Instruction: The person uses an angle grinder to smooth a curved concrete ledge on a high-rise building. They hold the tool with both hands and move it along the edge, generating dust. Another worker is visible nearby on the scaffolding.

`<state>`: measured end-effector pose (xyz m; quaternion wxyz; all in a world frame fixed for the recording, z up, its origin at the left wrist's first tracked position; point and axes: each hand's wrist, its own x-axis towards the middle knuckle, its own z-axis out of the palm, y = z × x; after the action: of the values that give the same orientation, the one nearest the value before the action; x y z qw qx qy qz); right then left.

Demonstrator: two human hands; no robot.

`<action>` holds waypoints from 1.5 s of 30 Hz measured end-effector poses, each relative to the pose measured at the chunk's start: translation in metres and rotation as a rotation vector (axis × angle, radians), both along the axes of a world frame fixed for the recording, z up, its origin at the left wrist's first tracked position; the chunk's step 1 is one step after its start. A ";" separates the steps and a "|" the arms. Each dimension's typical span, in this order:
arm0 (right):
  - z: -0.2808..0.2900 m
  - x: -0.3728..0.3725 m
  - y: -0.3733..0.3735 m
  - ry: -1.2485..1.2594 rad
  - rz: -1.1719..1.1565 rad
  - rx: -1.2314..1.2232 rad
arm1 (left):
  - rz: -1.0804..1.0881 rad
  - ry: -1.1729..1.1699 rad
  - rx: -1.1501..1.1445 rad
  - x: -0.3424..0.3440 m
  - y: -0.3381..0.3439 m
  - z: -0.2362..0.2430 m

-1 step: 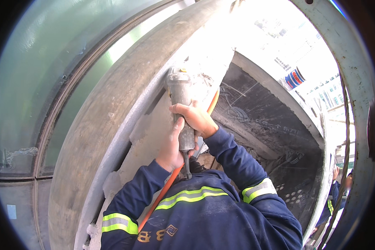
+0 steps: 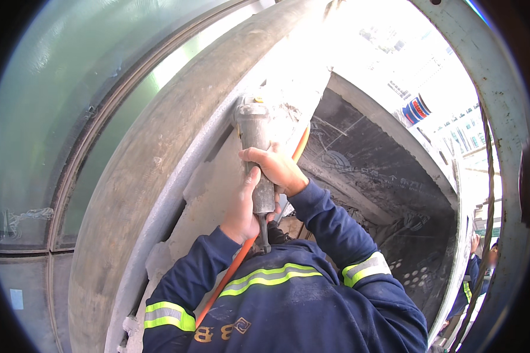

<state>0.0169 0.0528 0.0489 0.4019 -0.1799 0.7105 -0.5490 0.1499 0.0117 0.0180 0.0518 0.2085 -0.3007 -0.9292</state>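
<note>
A dusty grey power tool [image 2: 256, 126], with a cylindrical body and its head at the upper end, lies along a rough, pale concrete edge [image 2: 200, 188]. My left hand [image 2: 243, 206] wraps round the lower part of the body. Above it, my right hand [image 2: 272, 165] grips the middle, thumb across the top. A narrower stem [image 2: 263, 235] runs from the body down toward my jacket. An orange hose or cable [image 2: 234, 265] passes beneath my hands and behind the tool; where it connects is hidden.
Green glass panels [image 2: 53, 117] line the left beside a curved beam [image 2: 129, 194]. Right are a dark dusty recess [image 2: 388, 170], a rusty metal frame [image 2: 500, 117], a hanging cable [image 2: 490, 206] and a striped bucket [image 2: 416, 110]. A co-worker's sleeve [image 2: 471, 276] shows at the right edge.
</note>
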 end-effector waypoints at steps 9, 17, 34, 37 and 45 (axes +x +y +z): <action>0.022 0.027 0.010 0.042 -0.032 -0.011 | -0.008 0.050 -0.015 0.019 0.007 0.002; 0.024 0.040 0.015 0.170 0.036 0.008 | -0.004 0.004 0.001 0.034 0.010 0.005; 0.014 0.014 0.000 0.035 0.005 -0.042 | -0.027 0.051 -0.025 0.010 -0.004 0.002; 0.015 0.011 -0.005 0.030 -0.023 -0.078 | -0.021 0.050 -0.027 0.004 -0.007 0.001; 0.006 -0.002 -0.012 0.027 -0.016 -0.103 | -0.010 0.015 -0.020 -0.008 -0.013 -0.004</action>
<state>0.0154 0.0410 0.0550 0.3781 -0.2023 0.6879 -0.5856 0.1419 -0.0013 0.0144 0.0517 0.1993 -0.3106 -0.9280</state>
